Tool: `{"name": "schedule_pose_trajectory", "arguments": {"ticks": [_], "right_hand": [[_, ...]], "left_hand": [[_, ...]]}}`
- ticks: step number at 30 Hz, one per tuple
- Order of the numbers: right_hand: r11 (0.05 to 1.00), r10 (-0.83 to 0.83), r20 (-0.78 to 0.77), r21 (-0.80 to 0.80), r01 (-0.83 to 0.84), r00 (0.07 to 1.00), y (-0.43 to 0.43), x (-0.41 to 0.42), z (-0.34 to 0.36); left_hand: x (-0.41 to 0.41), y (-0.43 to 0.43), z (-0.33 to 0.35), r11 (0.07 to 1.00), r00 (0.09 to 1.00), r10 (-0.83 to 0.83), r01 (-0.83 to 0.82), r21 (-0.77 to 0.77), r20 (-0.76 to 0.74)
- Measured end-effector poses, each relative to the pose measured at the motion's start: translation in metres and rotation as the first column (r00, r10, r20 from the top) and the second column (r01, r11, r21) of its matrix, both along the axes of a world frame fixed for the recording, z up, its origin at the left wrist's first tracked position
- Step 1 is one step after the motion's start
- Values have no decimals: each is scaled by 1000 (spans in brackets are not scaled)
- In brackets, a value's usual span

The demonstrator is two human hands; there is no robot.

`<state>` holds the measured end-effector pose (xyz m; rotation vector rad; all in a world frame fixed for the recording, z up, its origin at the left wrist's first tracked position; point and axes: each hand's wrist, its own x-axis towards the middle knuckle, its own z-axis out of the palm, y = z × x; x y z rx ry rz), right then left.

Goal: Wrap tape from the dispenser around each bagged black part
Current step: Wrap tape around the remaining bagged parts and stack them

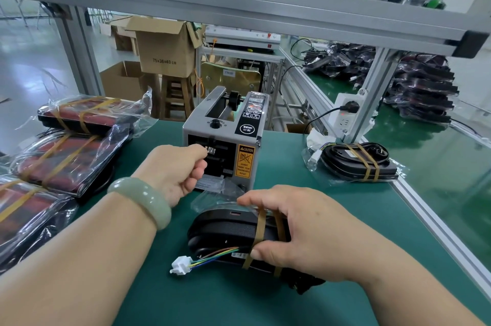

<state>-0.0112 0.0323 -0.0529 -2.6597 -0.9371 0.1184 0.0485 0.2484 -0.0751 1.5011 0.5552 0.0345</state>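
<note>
Left hand (175, 168) curled at the dispenser (225, 134) outlet, seemingly pinching the tape (211, 150) end, right hand (300, 227) gripping the part (225, 232) on the mat (159, 285) just in front: pull straight out, keep it taut, lay it clear of the wires (212, 254).

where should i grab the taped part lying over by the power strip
Grip the part from above, across its body at the two tape bands, fingers on the long edges. It lies flat on the mat and the bag is bound tight there; the connector and loose bag stick out at the other end.
</note>
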Motion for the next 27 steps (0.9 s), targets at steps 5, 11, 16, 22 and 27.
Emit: {"name": "schedule_pose_trajectory", "arguments": {"ticks": [5, 11, 16, 22, 27], "right_hand": [[998, -62, 52, 0, 63, 997, 5, -4, -4], [995, -100, 53, 9, 100, 994, 10, -7, -5], [992, -125, 64, 1, 126, 990, 11, -12, -4], [990, -137, 81, -8, 139, 987, 13, -15, -4], [989, -146, 70, 4, 146, 987, 13, -16, -5]], "left_hand": [[-58, -2, 13, 990, 977, -141, 142, 3, 163], [-92, -22, 2, 981, 947, -185, 164, 100, 261], [-87, -31, -12, 983, 948, -176, 156, 94, 266], [-82, -38, -18, 992, 951, -123, 106, 74, 282], [-84, -39, -17, 992, 951, -128, 120, 44, 280]]}}
